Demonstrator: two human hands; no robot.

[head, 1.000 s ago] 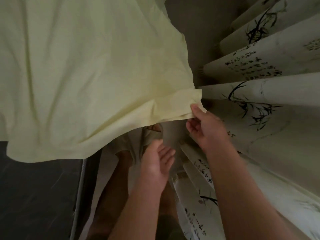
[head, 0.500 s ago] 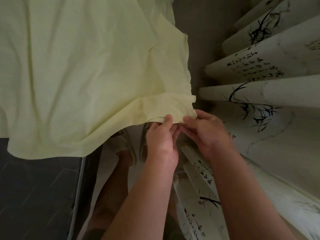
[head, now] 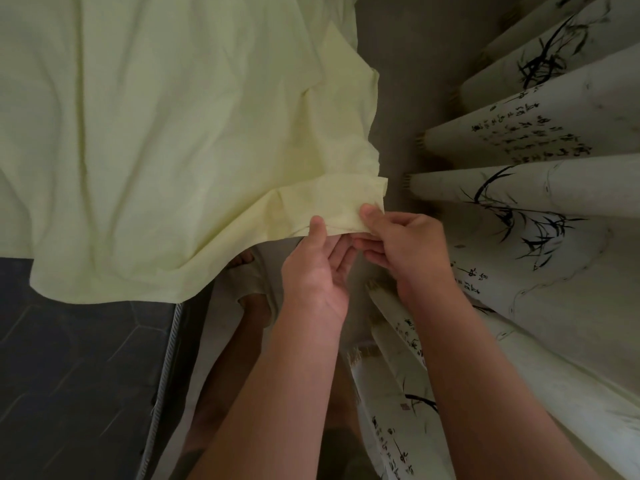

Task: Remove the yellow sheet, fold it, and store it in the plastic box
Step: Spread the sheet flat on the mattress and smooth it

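The pale yellow sheet spreads over the upper left of the view, its near corner lifted off the dark mattress. My right hand pinches that corner between thumb and fingers at the sheet's right tip. Just to the left, my left hand pinches the same hem, thumb on top and fingers underneath. The two hands almost touch. No plastic box is in view.
A dark grey quilted mattress with a piped edge lies bare at the lower left. White curtains printed with black bamboo and script hang in folds along the right. My bare feet and grey floor show between bed and curtain.
My left hand rose from below and took hold of the sheet's hem beside my right hand. The right hand kept its pinch on the corner, which sits slightly lower.
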